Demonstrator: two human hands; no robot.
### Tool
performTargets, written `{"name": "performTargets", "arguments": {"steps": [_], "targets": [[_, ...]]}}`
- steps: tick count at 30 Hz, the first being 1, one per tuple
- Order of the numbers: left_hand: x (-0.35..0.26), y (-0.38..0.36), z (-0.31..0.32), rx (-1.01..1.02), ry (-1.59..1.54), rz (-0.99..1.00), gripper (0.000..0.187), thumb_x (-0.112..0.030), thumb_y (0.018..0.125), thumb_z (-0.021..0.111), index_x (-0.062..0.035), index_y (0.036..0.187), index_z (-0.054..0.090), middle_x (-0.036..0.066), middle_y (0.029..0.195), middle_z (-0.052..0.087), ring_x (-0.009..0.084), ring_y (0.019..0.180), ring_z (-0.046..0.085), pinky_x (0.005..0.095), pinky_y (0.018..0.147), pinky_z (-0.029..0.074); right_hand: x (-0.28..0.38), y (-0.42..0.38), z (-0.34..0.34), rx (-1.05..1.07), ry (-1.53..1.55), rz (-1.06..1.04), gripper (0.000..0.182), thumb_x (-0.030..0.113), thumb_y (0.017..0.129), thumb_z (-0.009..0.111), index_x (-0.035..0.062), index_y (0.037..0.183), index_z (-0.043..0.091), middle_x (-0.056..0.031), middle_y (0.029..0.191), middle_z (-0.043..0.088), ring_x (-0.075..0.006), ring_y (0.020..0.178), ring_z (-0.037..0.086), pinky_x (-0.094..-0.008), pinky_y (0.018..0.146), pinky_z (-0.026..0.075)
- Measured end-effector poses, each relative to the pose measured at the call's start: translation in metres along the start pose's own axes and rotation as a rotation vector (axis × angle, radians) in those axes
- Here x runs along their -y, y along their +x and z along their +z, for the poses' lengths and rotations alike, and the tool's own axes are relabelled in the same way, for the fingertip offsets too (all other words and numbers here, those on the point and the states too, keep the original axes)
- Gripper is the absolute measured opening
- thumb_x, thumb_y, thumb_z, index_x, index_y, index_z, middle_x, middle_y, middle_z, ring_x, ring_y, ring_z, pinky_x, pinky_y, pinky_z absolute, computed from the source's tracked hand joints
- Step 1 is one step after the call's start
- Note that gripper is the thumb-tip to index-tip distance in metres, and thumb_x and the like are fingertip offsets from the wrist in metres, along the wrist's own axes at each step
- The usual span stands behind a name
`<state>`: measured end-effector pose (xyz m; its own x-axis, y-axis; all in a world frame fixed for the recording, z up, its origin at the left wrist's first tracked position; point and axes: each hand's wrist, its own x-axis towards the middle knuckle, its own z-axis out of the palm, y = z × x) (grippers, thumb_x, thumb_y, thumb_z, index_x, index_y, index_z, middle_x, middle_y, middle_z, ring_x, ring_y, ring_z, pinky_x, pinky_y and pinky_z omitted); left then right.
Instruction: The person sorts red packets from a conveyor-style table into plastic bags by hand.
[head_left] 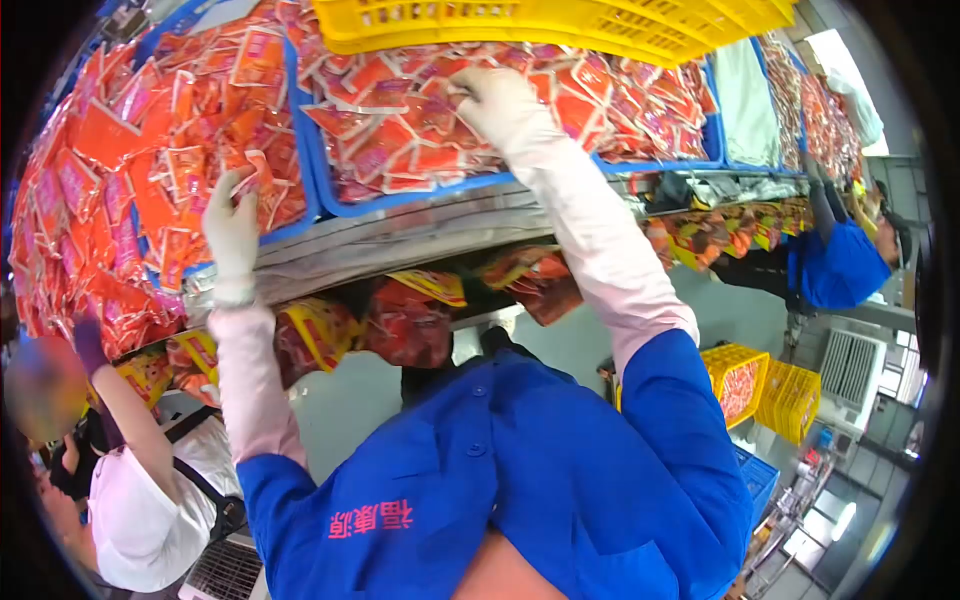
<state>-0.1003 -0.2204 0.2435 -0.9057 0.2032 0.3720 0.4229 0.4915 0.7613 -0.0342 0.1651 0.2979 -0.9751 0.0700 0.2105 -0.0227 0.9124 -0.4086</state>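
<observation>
My left hand [231,232], in a white glove, is closed at the fingertips on a small red sachet [259,168] with a pale edge. It is over the front of the left blue crate [312,175], where red and orange sachets are heaped. My right hand [498,108], also gloved, reaches over the middle blue crate [400,200] full of similar red sachets [415,150]. Its fingers are bent inward; whatever they hold, if anything, I cannot make out. Below the crates, red and yellow printed bags [408,315] hang in a row.
A yellow crate [560,35] sits above the far side of the sachets. More yellow crates [790,400] stand at the lower right. A person in white [150,500] works at my left, and another in blue [845,262] at the far right.
</observation>
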Motion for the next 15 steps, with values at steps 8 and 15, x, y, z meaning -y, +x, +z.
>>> {"name": "performTargets", "arguments": {"steps": [8, 15], "targets": [[-0.212, -0.171, 0.133, 0.705, -0.063, 0.512, 0.033, -0.013, 0.079, 0.072, -0.0198, 0.111, 0.069, 0.002, 0.098, 0.07, 0.0223, 0.087, 0.069, 0.0344, 0.078, 0.057, 0.024, -0.198, -0.104, 0.502, 0.815, 0.32, 0.029, 0.023, 0.099, 0.064, 0.0013, 0.12, 0.065, -0.0082, 0.099, 0.072, -0.0124, 0.092, 0.066, -0.0326, 0.081, 0.055], [-0.174, -0.194, 0.122, 0.894, 0.375, 0.708, 0.017, -0.021, 0.081, 0.065, -0.009, 0.092, 0.069, 0.007, 0.094, 0.069, 0.0261, 0.086, 0.068, 0.0463, 0.104, 0.046, 0.02, -0.227, 0.009, 0.977, -0.096, -0.019, 0.02, 0.018, 0.098, 0.054, 0.0068, 0.109, 0.066, -0.0176, 0.102, 0.072, -0.0358, 0.093, 0.071, -0.0465, 0.078, 0.056]]}}
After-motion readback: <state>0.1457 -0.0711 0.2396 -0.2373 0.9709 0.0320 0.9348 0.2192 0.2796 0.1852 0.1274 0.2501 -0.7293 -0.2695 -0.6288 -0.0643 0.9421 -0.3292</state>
